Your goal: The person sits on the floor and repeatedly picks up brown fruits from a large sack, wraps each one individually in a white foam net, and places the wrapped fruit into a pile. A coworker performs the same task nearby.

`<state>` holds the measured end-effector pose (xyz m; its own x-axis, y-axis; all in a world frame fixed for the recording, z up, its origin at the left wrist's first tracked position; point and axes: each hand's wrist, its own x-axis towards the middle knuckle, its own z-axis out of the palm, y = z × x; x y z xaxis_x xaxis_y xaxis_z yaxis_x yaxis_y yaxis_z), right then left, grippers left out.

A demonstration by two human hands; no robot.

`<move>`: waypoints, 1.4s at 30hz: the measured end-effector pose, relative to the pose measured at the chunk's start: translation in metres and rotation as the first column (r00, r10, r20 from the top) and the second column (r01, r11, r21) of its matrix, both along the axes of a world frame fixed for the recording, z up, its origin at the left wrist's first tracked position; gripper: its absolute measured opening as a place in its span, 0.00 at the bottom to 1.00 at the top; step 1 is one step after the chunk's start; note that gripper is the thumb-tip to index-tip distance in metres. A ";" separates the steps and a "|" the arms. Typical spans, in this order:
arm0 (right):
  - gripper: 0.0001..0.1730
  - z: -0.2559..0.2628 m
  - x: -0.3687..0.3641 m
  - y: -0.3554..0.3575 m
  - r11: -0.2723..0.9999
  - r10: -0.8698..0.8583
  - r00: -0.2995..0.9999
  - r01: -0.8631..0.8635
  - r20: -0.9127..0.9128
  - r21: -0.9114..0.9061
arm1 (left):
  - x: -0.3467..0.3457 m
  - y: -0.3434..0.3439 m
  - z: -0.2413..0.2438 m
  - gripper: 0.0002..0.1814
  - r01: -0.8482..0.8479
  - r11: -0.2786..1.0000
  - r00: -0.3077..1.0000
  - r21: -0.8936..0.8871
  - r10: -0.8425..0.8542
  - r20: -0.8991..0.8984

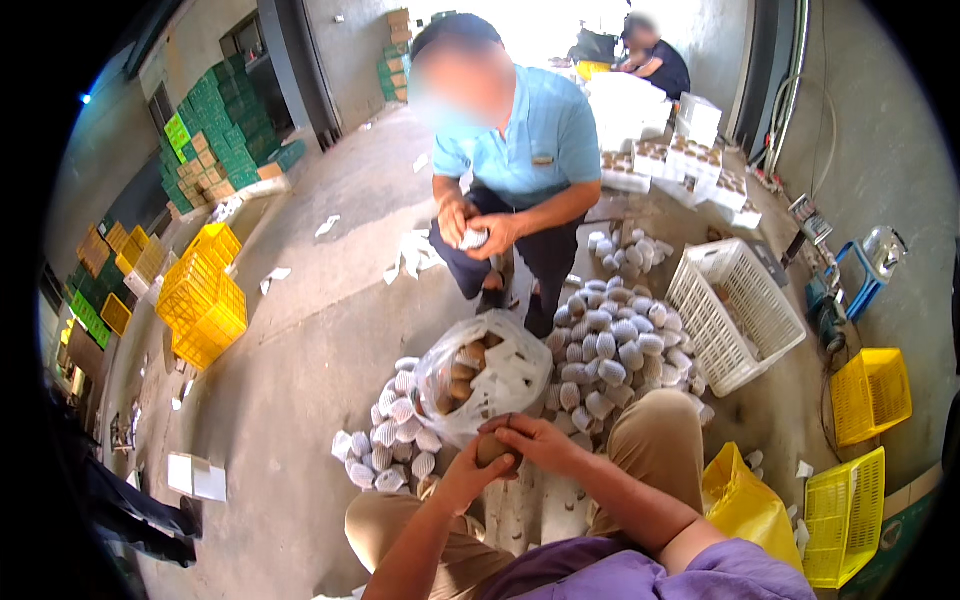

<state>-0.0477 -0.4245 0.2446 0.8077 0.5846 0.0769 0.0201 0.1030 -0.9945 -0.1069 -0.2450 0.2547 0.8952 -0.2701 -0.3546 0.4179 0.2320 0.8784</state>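
Observation:
A brown, rounded fruit (495,451) lies between my two hands, above my knees. My left hand (471,474) grips it from the left and below, thumb across its lower side. The fingers of my right hand (531,441) rest over its top right. Just beyond stands a clear plastic bag (435,360) holding similar brown fruits (463,381) and white foam scraps (514,371). Piles of fruits in white foam net sleeves lie left of the bag (397,435) and right of it (607,345).
Facing me, a co-worker in a light blue shirt (547,135) holds a foam-sleeved piece. A white crate (750,322) and yellow crates (870,397) stand at the right, near a yellow bag (750,510). More yellow crates (202,300) stand at the left. Another person crouches in back.

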 end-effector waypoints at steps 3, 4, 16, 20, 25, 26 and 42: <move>0.15 -0.014 -0.003 0.000 0.989 -0.114 0.973 0.131 0.200 -0.075 | 0.002 -0.001 -0.017 0.29 0.007 0.999 0.998 -0.050 -0.010 -0.061; 0.15 -0.015 -0.006 0.003 0.981 -0.143 0.961 0.169 0.238 -0.091 | -0.001 0.000 -0.023 0.29 -0.003 0.998 0.998 -0.070 -0.002 -0.065; 0.12 -0.012 -0.042 -0.006 0.879 -0.337 0.804 0.455 0.490 -0.141 | -0.013 -0.008 -0.036 0.26 0.101 0.995 0.993 -0.001 -0.101 -0.054; 0.11 -0.020 -0.040 -0.007 0.836 -0.346 0.700 0.532 0.624 -0.134 | -0.015 -0.014 -0.029 0.25 0.040 0.999 0.997 -0.032 -0.042 -0.062; 0.10 -0.019 -0.040 -0.007 0.815 -0.336 0.617 0.569 0.711 -0.109 | -0.015 -0.010 -0.034 0.25 0.058 0.998 0.998 -0.012 -0.059 -0.025; 0.09 -0.020 -0.041 -0.007 0.810 -0.337 0.601 0.577 0.725 -0.103 | -0.016 -0.011 -0.034 0.26 0.054 0.998 0.998 -0.015 -0.055 -0.023; 0.12 0.011 -0.032 -0.021 0.793 -0.363 0.446 0.609 0.818 0.020 | 0.002 0.005 -0.025 0.29 -0.334 0.943 0.940 -0.003 0.332 -0.070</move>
